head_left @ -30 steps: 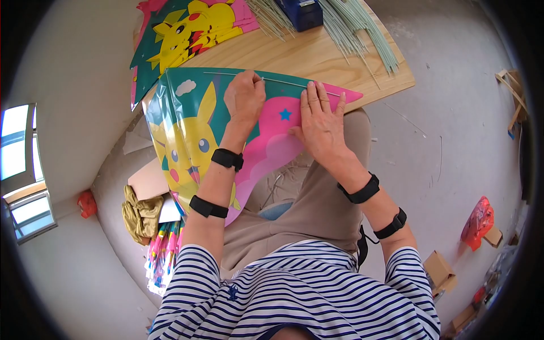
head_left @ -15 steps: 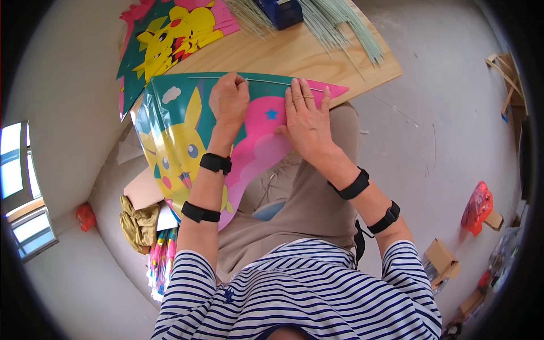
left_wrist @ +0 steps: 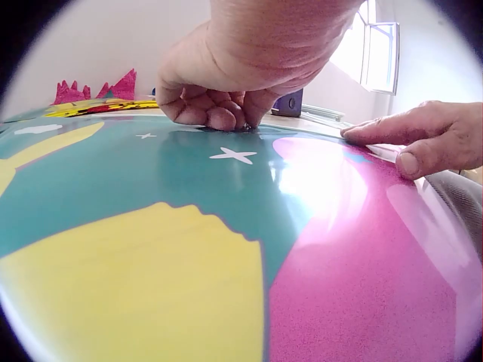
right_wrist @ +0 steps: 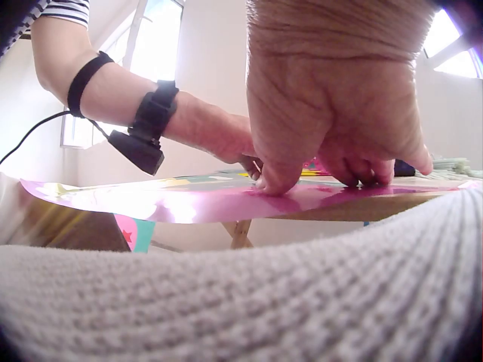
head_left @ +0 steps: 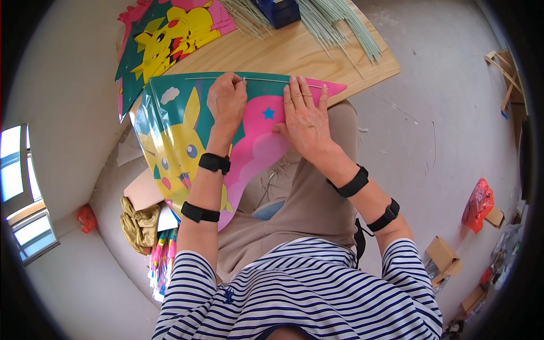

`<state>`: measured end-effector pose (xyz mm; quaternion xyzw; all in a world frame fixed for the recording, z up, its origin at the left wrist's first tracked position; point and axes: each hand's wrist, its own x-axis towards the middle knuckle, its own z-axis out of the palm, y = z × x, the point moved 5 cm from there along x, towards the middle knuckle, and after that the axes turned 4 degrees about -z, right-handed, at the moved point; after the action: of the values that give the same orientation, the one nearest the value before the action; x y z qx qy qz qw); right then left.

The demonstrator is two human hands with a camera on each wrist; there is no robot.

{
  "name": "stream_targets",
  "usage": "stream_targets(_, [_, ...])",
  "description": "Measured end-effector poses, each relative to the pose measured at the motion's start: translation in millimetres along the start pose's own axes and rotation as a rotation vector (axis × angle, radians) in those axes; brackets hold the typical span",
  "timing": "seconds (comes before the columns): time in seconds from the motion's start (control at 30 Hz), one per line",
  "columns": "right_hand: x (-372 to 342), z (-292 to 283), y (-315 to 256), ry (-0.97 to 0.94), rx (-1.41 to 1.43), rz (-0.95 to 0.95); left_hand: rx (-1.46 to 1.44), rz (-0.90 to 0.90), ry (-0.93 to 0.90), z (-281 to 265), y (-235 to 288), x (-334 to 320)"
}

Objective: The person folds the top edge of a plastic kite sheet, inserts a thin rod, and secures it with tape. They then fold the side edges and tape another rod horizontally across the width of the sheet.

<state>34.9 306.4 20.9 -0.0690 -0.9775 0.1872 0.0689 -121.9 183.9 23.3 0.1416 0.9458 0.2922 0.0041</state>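
A printed plastic kite sail [head_left: 263, 122], green and pink with a yellow cartoon figure, lies partly on the table and hangs over the person's lap. Along its far edge runs a thin pale rod [head_left: 266, 80]. The left hand [head_left: 226, 102] has its fingers curled, thumb and fingertips pinching at the rod near its middle; in the left wrist view these tips sit right at the sail's surface. Farther right, the right hand [head_left: 306, 116] lies with fingers extended across the rod near the sail's pink tip, pressing down, its thumb spread on the pink part.
More printed sails [head_left: 175, 39] are stacked at the table's far left. A blue tape dispenser [head_left: 280, 12] stands at the back beside bundles of pale rods [head_left: 323, 28]. The wooden table [head_left: 362, 76] ends in a rounded right edge. A red bag [head_left: 479, 204] and cardboard boxes [head_left: 443, 255] sit on the floor.
The whole head view has shifted slightly left. Both hands keep nearly the same places on the sail and rod.
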Motion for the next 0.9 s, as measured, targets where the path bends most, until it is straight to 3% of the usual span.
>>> stream_targets(0.9, [0.0,3.9,3.4,0.032,-0.045,-0.011,-0.023,-0.011,-0.017,-0.1,-2.0,0.1])
